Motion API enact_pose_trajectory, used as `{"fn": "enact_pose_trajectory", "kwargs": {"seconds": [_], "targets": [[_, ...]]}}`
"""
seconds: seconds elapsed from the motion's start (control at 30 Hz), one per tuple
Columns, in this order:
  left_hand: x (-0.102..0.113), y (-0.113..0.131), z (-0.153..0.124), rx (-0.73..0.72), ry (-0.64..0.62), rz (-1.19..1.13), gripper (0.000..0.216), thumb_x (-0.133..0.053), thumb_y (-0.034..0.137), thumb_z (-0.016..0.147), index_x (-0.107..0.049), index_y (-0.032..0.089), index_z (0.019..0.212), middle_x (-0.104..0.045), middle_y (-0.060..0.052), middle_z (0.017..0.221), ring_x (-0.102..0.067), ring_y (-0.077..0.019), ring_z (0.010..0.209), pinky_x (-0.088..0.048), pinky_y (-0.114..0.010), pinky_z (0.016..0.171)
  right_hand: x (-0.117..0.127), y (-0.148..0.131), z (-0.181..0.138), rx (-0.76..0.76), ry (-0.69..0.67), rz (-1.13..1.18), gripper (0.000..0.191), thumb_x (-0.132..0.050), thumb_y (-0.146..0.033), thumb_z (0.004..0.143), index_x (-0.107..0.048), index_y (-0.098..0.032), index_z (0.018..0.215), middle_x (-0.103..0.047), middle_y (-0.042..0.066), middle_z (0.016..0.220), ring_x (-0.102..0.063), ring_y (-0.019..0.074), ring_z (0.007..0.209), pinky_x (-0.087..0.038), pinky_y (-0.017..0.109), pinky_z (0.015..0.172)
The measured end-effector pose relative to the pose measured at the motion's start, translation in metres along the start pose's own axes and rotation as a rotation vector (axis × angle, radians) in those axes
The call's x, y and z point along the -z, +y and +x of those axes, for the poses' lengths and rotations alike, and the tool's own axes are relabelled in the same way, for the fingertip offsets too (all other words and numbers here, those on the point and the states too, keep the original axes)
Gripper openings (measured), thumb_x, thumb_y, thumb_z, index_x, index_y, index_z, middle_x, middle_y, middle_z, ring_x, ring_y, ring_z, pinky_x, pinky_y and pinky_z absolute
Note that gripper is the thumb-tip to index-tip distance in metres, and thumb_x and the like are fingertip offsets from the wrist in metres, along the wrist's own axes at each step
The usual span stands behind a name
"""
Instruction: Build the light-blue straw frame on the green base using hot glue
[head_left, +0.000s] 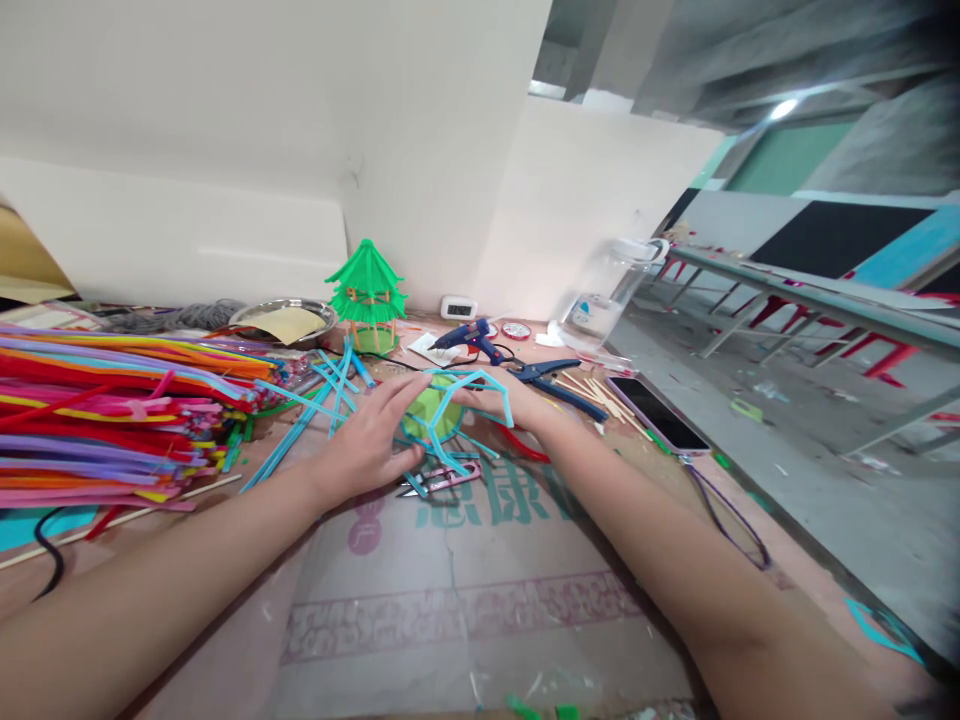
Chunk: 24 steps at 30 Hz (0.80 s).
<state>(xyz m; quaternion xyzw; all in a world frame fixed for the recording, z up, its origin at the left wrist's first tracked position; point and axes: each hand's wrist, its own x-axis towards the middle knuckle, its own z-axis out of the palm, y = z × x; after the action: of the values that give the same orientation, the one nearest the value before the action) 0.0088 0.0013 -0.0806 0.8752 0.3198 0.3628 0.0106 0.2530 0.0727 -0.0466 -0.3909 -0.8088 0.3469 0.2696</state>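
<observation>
Between my hands is a frame of bent light-blue pipe cleaners (433,428) around a round yellow-green piece (435,408). My left hand (375,435) grips its left side, fingers above and thumb below. My right hand (506,398) reaches in from the right, its fingers closed at the frame's edge and partly hidden behind the blue strips. Just under the frame lie small thread snips (454,476) with pinkish handles. More blue pipe cleaners (289,440) lie left of my left hand. A red pipe cleaner (525,446) curves beneath my right wrist.
Bundles of coloured pipe cleaners (105,420) fill the left side. Behind stand a green pagoda-like model (367,295), a metal dish (319,315), a small digital clock (458,307) and a glue gun (472,338). Pliers (559,385), sticks (611,405), a phone (660,415) and a bottle (604,300) are rightward.
</observation>
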Motion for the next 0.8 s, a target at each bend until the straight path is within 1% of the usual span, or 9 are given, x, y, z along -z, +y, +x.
{"fn": "enact_pose_trajectory", "kwargs": {"seconds": [0.13,0.23,0.4,0.57,0.7,0.8], "targets": [[-0.001,-0.002,0.0,0.018,0.012,0.008,0.086,-0.064,0.022,0.082,-0.016,0.024,0.154,-0.038,-0.016,0.147,-0.038,-0.0312,0.139,-0.036,-0.05,0.115,-0.003,0.005,0.0,-0.046,0.035,0.056,0.039,-0.07,-0.052,0.076,-0.072,-0.015,0.088,-0.072,0.005,0.085,-0.063,0.0207,0.081,-0.049,0.032,0.078],[-0.002,-0.003,0.0,0.029,0.022,0.01,0.086,-0.064,0.022,0.082,-0.016,0.024,0.154,-0.038,-0.016,0.148,-0.037,-0.0316,0.139,-0.035,-0.051,0.115,-0.001,0.002,-0.004,-0.092,0.053,0.117,0.037,-0.07,-0.049,0.075,-0.072,-0.014,0.083,-0.069,0.003,0.077,-0.06,0.0178,0.073,-0.047,0.029,0.072],[-0.001,-0.003,0.0,0.032,0.017,0.013,0.086,-0.064,0.023,0.083,-0.016,0.025,0.154,-0.038,-0.015,0.148,-0.037,-0.0315,0.14,-0.035,-0.052,0.116,-0.002,-0.007,-0.005,-0.132,0.121,0.17,0.034,-0.074,-0.045,0.068,-0.071,-0.013,0.081,-0.067,0.003,0.075,-0.058,0.0179,0.073,-0.045,0.029,0.069],[0.001,-0.001,0.001,0.041,0.007,0.004,0.082,-0.063,0.025,0.085,-0.018,0.023,0.153,-0.038,-0.016,0.147,-0.037,-0.0306,0.14,-0.035,-0.05,0.116,-0.006,-0.012,-0.003,-0.151,0.165,0.215,0.029,-0.075,-0.042,0.065,-0.065,-0.014,0.068,-0.062,0.0,0.067,-0.054,0.0145,0.065,-0.043,0.028,0.066],[0.0,0.0,0.001,0.046,0.013,0.001,0.082,-0.063,0.026,0.085,-0.017,0.023,0.153,-0.039,-0.016,0.147,-0.037,-0.0313,0.14,-0.035,-0.051,0.115,-0.009,-0.011,-0.003,-0.178,0.195,0.268,0.023,-0.076,-0.035,0.064,-0.064,-0.016,0.069,-0.061,-0.002,0.064,-0.055,0.0134,0.063,-0.045,0.026,0.063],[0.0,-0.001,0.002,0.054,0.026,-0.004,0.082,-0.064,0.026,0.085,-0.018,0.023,0.153,-0.039,-0.016,0.147,-0.037,-0.0319,0.14,-0.035,-0.052,0.115,-0.01,-0.003,0.002,-0.224,0.23,0.354,0.022,-0.074,-0.034,0.068,-0.059,-0.019,0.074,-0.064,0.0,0.065,-0.061,0.0152,0.063,-0.05,0.028,0.062]]}}
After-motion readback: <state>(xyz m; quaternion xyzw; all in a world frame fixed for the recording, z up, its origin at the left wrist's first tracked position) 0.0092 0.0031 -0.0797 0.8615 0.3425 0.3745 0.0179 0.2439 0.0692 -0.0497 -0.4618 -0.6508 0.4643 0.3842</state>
